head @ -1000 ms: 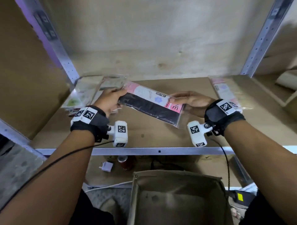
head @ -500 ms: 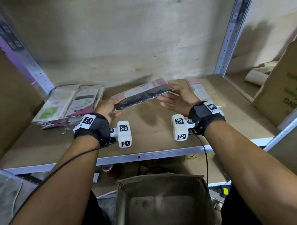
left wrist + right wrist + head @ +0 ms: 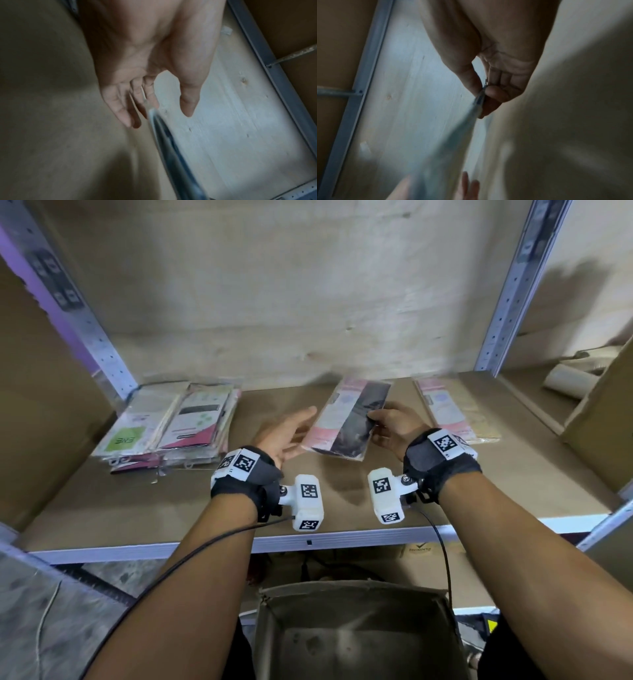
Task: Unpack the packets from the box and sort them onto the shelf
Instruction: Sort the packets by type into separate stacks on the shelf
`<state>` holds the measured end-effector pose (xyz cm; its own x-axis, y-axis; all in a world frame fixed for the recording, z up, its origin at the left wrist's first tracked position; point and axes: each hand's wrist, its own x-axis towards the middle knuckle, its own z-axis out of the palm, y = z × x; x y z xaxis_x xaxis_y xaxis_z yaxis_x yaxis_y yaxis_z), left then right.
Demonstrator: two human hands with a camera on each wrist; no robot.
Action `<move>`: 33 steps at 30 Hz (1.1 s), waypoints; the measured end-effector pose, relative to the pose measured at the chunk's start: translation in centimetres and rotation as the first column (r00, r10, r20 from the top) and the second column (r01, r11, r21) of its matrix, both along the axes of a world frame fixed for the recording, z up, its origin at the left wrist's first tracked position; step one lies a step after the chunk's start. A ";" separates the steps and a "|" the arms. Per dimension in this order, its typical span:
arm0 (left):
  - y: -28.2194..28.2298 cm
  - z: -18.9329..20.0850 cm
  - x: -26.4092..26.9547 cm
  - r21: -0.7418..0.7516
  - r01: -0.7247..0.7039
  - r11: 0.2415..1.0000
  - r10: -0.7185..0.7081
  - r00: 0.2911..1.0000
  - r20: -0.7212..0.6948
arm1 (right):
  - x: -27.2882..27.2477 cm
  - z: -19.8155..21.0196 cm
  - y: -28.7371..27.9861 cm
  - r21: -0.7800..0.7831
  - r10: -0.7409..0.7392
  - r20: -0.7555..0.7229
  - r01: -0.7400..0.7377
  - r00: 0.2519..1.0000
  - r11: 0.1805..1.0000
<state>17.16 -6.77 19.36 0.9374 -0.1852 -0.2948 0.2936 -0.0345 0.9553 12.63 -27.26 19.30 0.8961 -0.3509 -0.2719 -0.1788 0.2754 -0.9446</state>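
Note:
A clear packet (image 3: 346, 419) with a pink-white card and a black item hangs above the middle of the brown shelf (image 3: 171, 508). My right hand (image 3: 387, 422) pinches its right edge between thumb and fingers; the right wrist view shows the pinch on the packet (image 3: 479, 100) edge-on. My left hand (image 3: 291, 436) is spread flat just left of the packet, fingers straight, and its fingers (image 3: 123, 112) lie against the packet's edge (image 3: 164, 135). The cardboard box (image 3: 356, 631) stands open below the shelf front.
A stack of packets (image 3: 171, 426) lies at the shelf's left rear. A pale pink packet (image 3: 455, 412) lies at the right rear. Metal uprights (image 3: 507, 302) frame the bay. A cardboard carton (image 3: 603, 419) and paper rolls (image 3: 568, 374) fill the bay to the right.
The packet has turned from lying crosswise to pointing lengthwise toward the back wall. My left hand has let go and spread flat; my right hand now holds the packet alone.

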 end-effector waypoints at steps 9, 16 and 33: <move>0.6 -0.5 1.5 -0.070 -0.106 0.992 0.111 0.991 0.078 | -0.4 0.1 1.0 -0.202 0.299 -0.050 -0.302 0.953 0.932; 1.2 -2.0 2.8 0.027 -0.297 0.954 0.291 0.947 0.137 | -0.5 -0.3 1.3 -0.285 0.390 -0.093 -0.400 0.916 0.871; 2.2 -1.4 2.9 0.047 -0.292 0.955 0.287 0.954 0.088 | 0.4 -0.6 -2.0 -0.158 -0.035 -0.032 0.029 0.999 0.987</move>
